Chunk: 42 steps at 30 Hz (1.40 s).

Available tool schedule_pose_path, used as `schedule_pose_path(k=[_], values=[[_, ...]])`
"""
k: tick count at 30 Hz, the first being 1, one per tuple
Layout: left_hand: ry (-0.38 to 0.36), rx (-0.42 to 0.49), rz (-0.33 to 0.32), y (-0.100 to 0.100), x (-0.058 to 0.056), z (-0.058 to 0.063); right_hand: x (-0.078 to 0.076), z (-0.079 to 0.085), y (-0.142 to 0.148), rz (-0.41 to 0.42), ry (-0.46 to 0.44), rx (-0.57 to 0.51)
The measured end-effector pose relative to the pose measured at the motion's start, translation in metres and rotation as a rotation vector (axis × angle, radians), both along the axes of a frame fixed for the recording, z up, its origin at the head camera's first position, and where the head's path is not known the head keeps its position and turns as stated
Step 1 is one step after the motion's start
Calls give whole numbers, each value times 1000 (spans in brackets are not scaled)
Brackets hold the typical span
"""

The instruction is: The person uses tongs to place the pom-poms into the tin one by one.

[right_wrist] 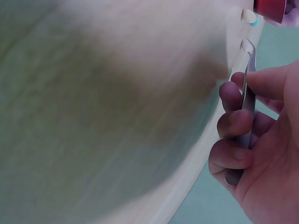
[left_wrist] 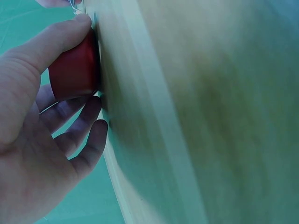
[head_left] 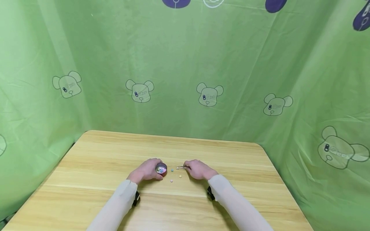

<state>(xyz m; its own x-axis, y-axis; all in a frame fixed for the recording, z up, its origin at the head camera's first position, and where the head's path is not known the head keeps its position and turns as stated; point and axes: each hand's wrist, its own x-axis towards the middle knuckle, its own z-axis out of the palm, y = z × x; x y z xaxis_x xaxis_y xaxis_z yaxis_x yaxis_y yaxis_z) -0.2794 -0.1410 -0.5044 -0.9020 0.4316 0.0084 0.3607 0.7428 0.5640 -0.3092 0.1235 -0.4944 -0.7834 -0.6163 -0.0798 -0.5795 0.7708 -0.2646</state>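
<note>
Tweezers (right_wrist: 250, 97) and red cup (left_wrist: 74, 70) held well inside tabletop edges (head_left: 173, 137).

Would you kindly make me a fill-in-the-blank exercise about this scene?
The left-hand grip holds a cup whose outside is ____.
The right-hand grip holds a pair of ____.
Of the blue pellet, yellow pellet and pink pellet on the table, the ____ one is lowest in the head view.
The curtain behind the table is ____.
Missing: red; tweezers; pink; green.

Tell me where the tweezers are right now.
Below centre in the head view, the tweezers are held in the right hand, tips just right of the small blue bead.
</note>
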Motion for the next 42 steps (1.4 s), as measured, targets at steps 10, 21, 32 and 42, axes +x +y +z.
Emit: schedule_pose_path(k=[10,21,32,42], values=[[-12,5,8,1,1,1,2,0,1,2,4,9],[-18,10,10,1,1,1,1,0,1,15,13,13],[-14,3,9,1,0,-1,2,7,4,51,28,-53],[-6,0,12,1,0,-2,5,15,2,70,34,-79]])
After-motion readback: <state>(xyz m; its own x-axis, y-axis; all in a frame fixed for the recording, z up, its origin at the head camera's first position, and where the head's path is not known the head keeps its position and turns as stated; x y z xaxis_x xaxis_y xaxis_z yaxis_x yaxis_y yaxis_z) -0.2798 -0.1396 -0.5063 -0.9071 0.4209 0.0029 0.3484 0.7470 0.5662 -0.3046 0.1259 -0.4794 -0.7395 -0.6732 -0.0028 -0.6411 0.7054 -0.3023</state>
